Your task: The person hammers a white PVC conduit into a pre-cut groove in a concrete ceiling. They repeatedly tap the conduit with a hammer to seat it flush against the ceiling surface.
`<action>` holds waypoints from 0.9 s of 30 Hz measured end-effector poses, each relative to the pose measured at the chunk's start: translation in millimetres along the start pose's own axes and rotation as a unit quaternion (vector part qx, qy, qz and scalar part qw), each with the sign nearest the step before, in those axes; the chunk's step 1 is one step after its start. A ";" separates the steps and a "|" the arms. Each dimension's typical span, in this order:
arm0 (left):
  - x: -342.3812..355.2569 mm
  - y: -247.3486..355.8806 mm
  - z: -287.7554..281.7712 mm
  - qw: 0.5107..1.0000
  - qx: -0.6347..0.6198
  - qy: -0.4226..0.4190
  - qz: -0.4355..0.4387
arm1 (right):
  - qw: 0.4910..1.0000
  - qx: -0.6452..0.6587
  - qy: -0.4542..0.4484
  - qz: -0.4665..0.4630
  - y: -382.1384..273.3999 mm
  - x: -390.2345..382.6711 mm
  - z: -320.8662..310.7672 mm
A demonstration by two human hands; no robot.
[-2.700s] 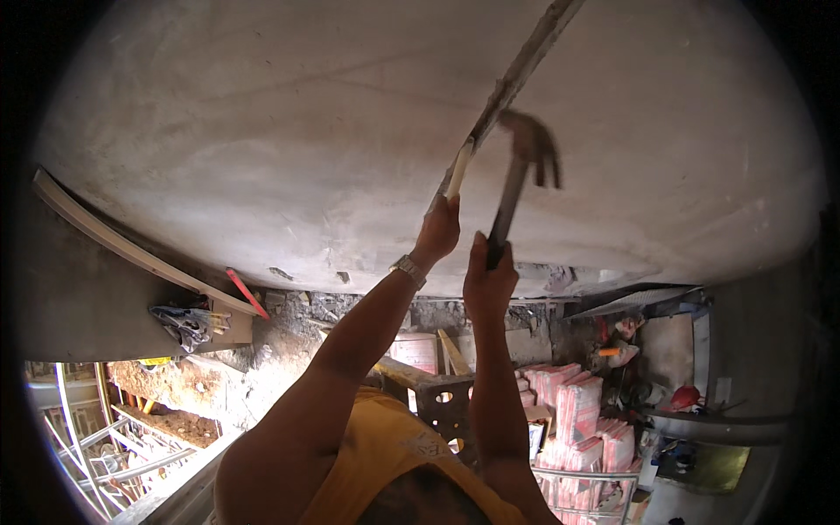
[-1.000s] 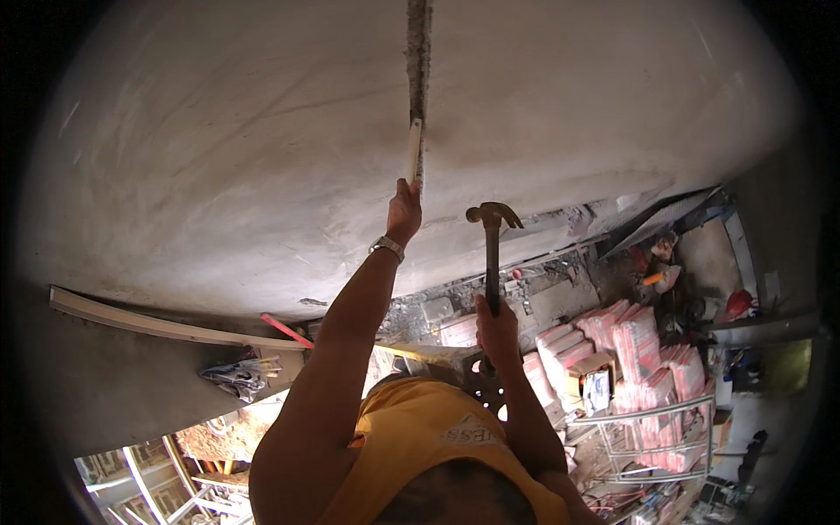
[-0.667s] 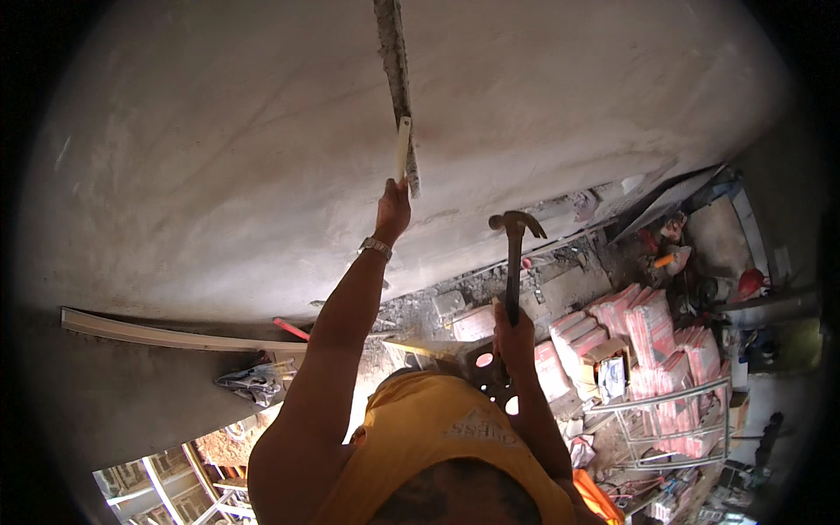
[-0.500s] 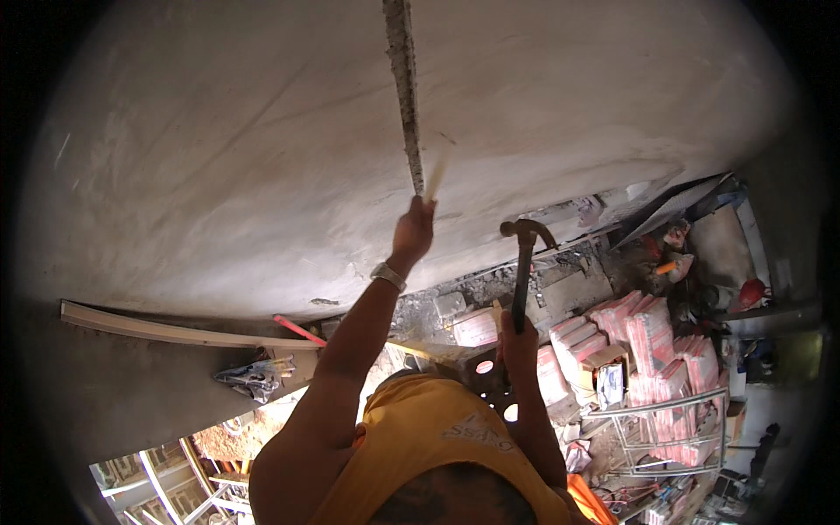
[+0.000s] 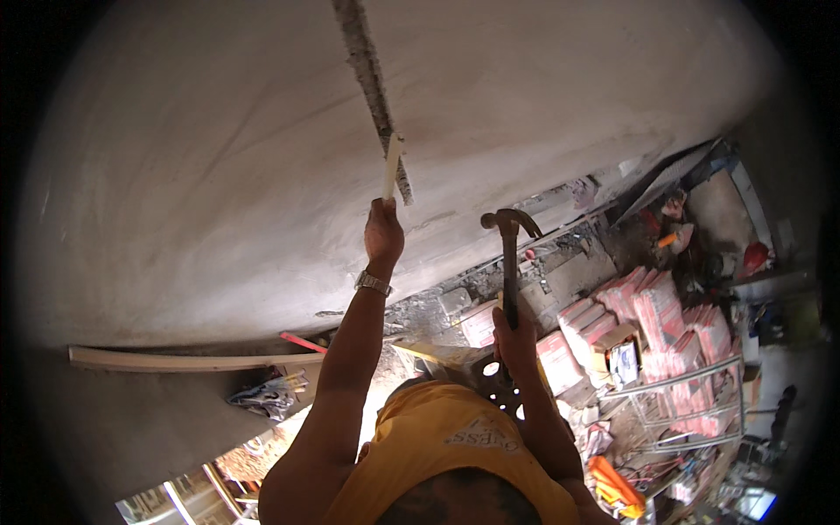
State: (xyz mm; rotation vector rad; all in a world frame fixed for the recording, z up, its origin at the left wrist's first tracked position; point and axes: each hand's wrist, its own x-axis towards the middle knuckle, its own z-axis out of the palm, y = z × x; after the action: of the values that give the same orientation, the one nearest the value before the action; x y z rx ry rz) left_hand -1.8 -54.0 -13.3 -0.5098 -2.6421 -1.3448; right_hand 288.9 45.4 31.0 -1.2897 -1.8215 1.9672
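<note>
A rough, straight groove [image 5: 360, 54] runs across the grey plastered wall [image 5: 560, 96] in the upper part of the head view. My left hand [image 5: 383, 232], with a watch on the wrist, grips a narrow pale strip [image 5: 393, 166], whose far end lies over the groove's lower part. Lower and to the right, my right hand [image 5: 516, 337] is closed round the dark handle of a claw hammer [image 5: 509, 223]. The hammer head is apart from the strip. My thumb and fingers hide part of each held thing.
Several pink-and-white sacks [image 5: 652, 315] are piled right, near metal railings [image 5: 674, 381]. A long board [image 5: 192, 357], a bag [image 5: 267, 394] and a red bar [image 5: 302, 341] lie left. A perforated dark platform [image 5: 490, 372] is behind my body. Rubble lines the wall's foot.
The hammer, swung up near the groove earlier, is now lower and farther right. The strip swung right half a second ago and is back over the groove. The whole view has shifted.
</note>
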 end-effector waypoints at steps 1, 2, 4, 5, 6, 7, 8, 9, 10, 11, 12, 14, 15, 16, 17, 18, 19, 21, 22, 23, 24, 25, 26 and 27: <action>0.6 -1.1 -1.8 1.000 0.021 0.001 0.008 | 1.000 -0.003 -0.004 -0.016 0.9 1.6 2.7; 0.5 -2.3 -3.2 0.999 0.042 0.003 0.016 | 0.999 -0.007 -0.010 -0.032 1.5 3.6 5.4; -1.6 -0.4 -7.5 0.997 0.067 0.003 0.027 | 0.999 -0.029 -0.020 -0.031 -6.3 4.4 9.3; -2.3 0.1 -9.4 0.997 0.070 -0.005 0.031 | 0.998 -0.023 -0.019 -0.051 -8.6 7.2 13.0; -0.1 -0.2 -12.6 0.997 0.072 -0.011 0.036 | 0.997 -0.016 -0.019 -0.074 -11.2 11.4 19.1; 1.8 -0.1 -16.4 0.996 0.075 -0.017 0.041 | 0.995 -0.009 -0.018 -0.097 -12.3 15.1 24.3; 2.1 0.2 -21.0 0.996 0.081 -0.028 0.033 | 0.992 0.001 -0.021 -0.125 -9.0 20.2 29.8; 1.7 1.4 -27.0 0.995 0.088 -0.039 0.026 | 0.993 0.026 -0.036 -0.109 -15.9 19.6 34.4; 2.2 2.5 -33.0 0.994 0.096 -0.047 0.018 | 0.993 0.048 -0.052 -0.095 -30.0 15.9 37.8; 4.5 3.3 -37.8 0.993 0.104 -0.051 0.030 | 0.992 0.071 -0.068 -0.080 -38.6 16.1 41.8; 5.3 2.9 -43.3 0.991 0.115 -0.056 0.042 | 0.979 0.097 -0.084 -0.160 -35.0 21.2 47.3; 9.5 -1.2 -52.7 0.987 0.139 -0.067 0.053 | 0.972 0.059 -0.029 -0.226 -31.9 42.8 61.2; 13.3 -4.8 -55.6 0.984 0.151 -0.073 0.055 | 0.975 0.071 -0.029 -0.210 -39.8 45.0 67.3; 15.9 -7.6 -58.3 0.982 0.163 -0.080 0.057 | 0.976 0.083 -0.029 -0.198 -47.7 49.2 73.5; 17.1 -9.1 -61.9 0.981 0.168 -0.078 0.062 | 0.978 0.095 -0.028 -0.181 -54.0 50.5 79.6; 17.0 -8.5 -64.7 0.980 0.172 -0.076 0.068 | 0.982 0.113 -0.028 -0.149 -63.2 49.8 86.8; 17.4 -8.8 -65.9 0.980 0.173 -0.071 0.072 | 0.984 0.128 -0.029 -0.120 -70.9 49.8 93.7; 20.0 -8.3 -67.2 0.980 0.174 -0.074 0.067 | 0.976 0.160 -0.016 -0.149 -80.5 51.3 108.5; 21.1 -9.4 -67.2 0.980 0.174 -0.076 0.064 | 0.967 0.183 -0.006 -0.178 -84.6 53.0 118.6; 22.5 -11.8 -67.3 0.979 0.173 -0.078 0.070 | 0.957 0.206 0.004 -0.206 -88.4 54.9 128.4; 24.7 -13.7 -67.0 0.979 0.171 -0.080 0.078 | 0.954 0.220 0.002 -0.205 -88.2 60.8 139.7; 25.9 -13.6 -65.4 0.979 0.167 -0.083 0.085 | 0.935 0.283 -0.021 -0.213 -90.5 64.7 150.0; 26.4 -12.5 -63.6 0.978 0.170 -0.081 0.085 | 0.943 0.220 0.015 -0.249 -74.6 80.3 164.8; 27.9 -14.7 -61.1 0.979 0.159 -0.081 0.095 | 0.961 0.151 0.029 -0.229 -68.6 88.3 170.9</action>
State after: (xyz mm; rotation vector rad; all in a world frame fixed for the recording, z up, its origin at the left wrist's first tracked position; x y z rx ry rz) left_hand -35.1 -104.6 19.3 -0.8288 -2.7751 -0.8376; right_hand 91.5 -7.0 29.6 -0.7443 -1.5380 1.8303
